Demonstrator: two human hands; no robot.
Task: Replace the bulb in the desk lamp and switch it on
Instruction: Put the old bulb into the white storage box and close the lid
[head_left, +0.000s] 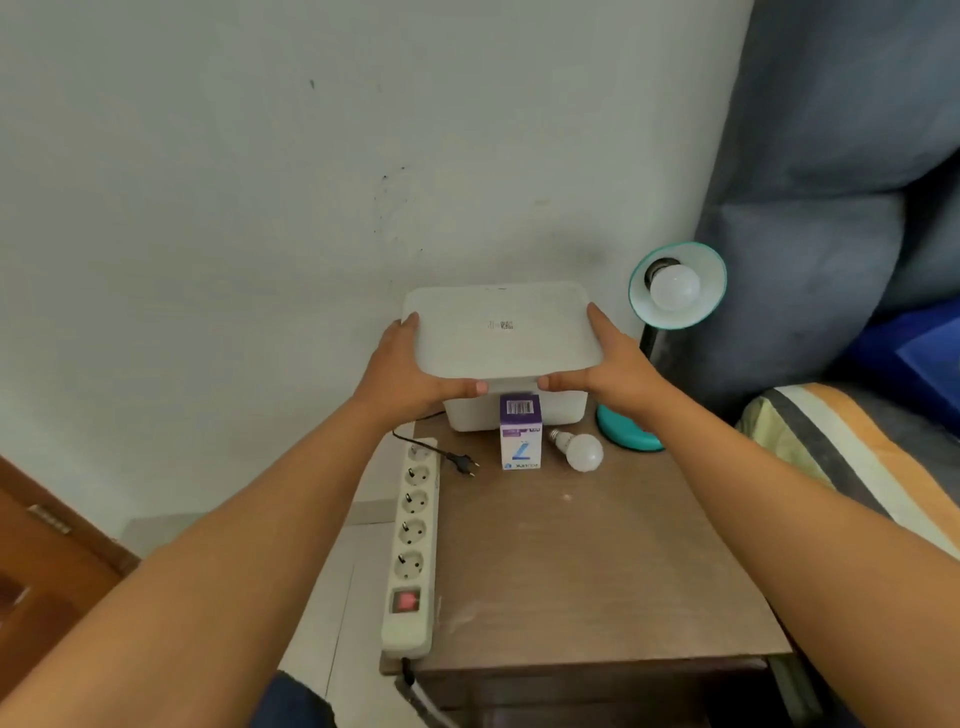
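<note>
The brown bench (597, 561) carries a white box (566, 413). Both hands, left hand (402, 371) and right hand (618, 366), grip the white lid (501, 332) by its sides, above the box. Right of the right hand stands the teal desk lamp (675, 283) with a bulb (674, 286) in it. Below the hands lie a bulb carton (520, 439), a loose bulb (582, 451) and a power strip (413, 545).

You have a small brown table (597, 571) in front of you. A white power strip (413, 540) runs along its left edge, with a loose black plug (464, 462) just beside its far end. At the far side sit a white box (561, 415), a bulb carton (520, 439), a loose bulb (581, 450) and the lamp's teal base (626, 434) on the right.
</note>
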